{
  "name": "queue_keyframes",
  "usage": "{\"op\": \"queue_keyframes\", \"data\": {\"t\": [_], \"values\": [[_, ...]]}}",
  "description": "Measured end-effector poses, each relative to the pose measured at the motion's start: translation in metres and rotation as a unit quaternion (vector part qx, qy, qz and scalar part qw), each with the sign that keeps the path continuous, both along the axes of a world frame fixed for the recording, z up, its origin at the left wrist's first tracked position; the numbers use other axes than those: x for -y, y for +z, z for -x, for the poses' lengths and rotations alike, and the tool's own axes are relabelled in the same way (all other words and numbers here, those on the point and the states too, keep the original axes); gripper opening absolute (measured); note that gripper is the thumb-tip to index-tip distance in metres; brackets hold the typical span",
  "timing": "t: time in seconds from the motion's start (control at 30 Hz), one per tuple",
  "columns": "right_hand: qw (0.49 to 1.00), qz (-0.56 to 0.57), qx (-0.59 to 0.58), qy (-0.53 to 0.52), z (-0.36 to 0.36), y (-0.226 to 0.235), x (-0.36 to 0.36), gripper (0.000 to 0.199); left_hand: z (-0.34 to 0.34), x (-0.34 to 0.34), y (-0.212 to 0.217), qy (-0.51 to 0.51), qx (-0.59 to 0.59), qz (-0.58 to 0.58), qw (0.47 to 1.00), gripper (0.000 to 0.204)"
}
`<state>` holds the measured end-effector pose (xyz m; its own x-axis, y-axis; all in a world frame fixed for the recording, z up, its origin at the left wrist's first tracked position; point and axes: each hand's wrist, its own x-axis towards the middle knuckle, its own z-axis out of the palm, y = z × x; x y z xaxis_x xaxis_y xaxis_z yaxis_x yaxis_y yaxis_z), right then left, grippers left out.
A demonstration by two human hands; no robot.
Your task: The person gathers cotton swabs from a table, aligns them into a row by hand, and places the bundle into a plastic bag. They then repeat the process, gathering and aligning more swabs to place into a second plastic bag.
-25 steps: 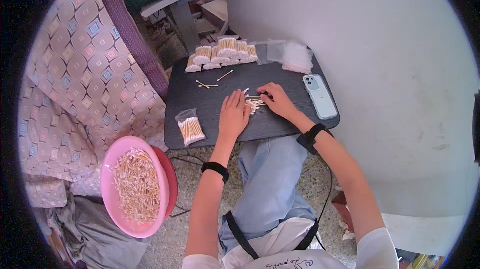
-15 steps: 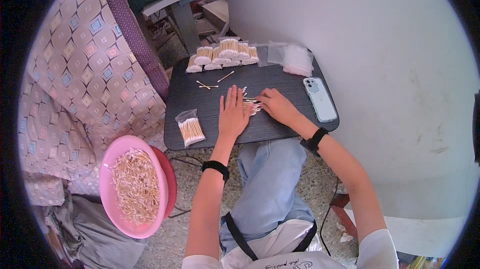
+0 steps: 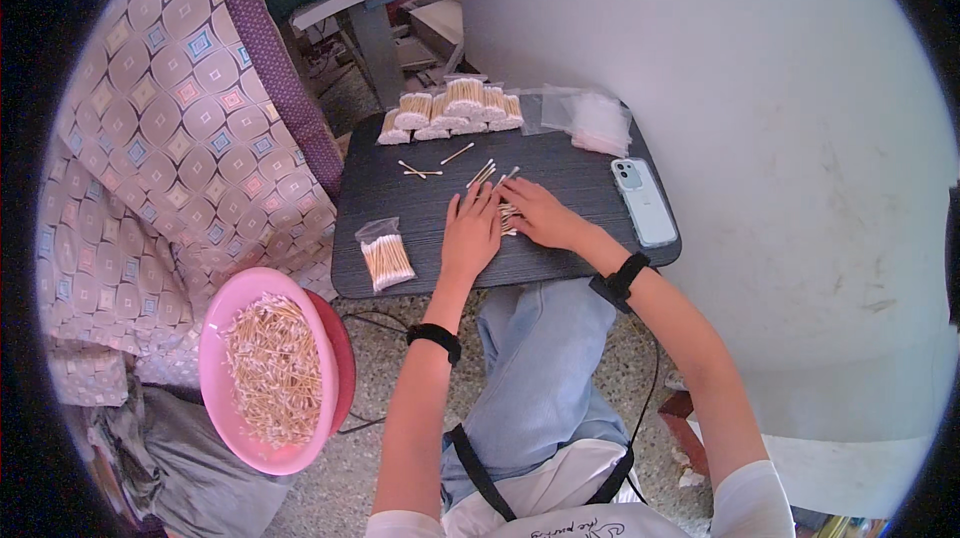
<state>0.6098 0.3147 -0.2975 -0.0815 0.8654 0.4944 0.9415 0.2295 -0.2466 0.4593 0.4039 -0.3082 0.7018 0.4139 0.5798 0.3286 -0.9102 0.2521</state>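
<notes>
On the black table, a small heap of loose cotton swabs point(image 3: 509, 221) lies between my two hands, partly covered by them. My left hand point(image 3: 471, 236) rests palm down along the heap's left side, fingers stretched forward. From the right, my right hand point(image 3: 545, 216) reaches over the heap with its fingers bent around some swabs; its fingertips come close to the left hand. Just beyond the fingertips lie a few stray swabs point(image 3: 481, 174). Farther left are more single swabs point(image 3: 420, 172). A clear bag filled with swabs point(image 3: 387, 260) lies left of my left hand.
Stacked bags of swabs point(image 3: 455, 110) line the table's far edge, beside clear plastic bags point(image 3: 600, 125). A phone point(image 3: 643, 203) lies at the table's right edge. A pink basin point(image 3: 213, 388) full of loose swabs stands lower left. The wall point(image 3: 780, 188) is close on the right.
My right hand has shifted left and over the heap, closer to my left hand. The left hand has drawn slightly back, and several swabs now show beyond its fingertips.
</notes>
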Motion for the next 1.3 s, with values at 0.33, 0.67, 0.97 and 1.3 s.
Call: {"op": "queue_keyframes", "data": {"t": [0.33,0.67,0.97,1.3], "values": [[0.997,0.042,-0.032,-0.050,0.009,0.016,-0.017,0.053,0.006,-0.006,-0.006,0.115,-0.005,0.032,0.993,0.040],[0.988,0.098,0.090,-0.078,0.006,0.013,-0.028,0.037,0.003,-0.003,0.001,0.050,0.031,0.134,0.989,0.031],[0.991,0.076,0.023,-0.108,0.013,0.023,0.007,0.030,0.006,-0.002,0.002,-0.005,0.080,0.085,0.993,0.018],[0.986,0.099,0.038,-0.127,0.027,0.014,0.005,0.043,0.020,-0.006,0.007,0.017,0.179,0.166,0.970,0.020]]}}
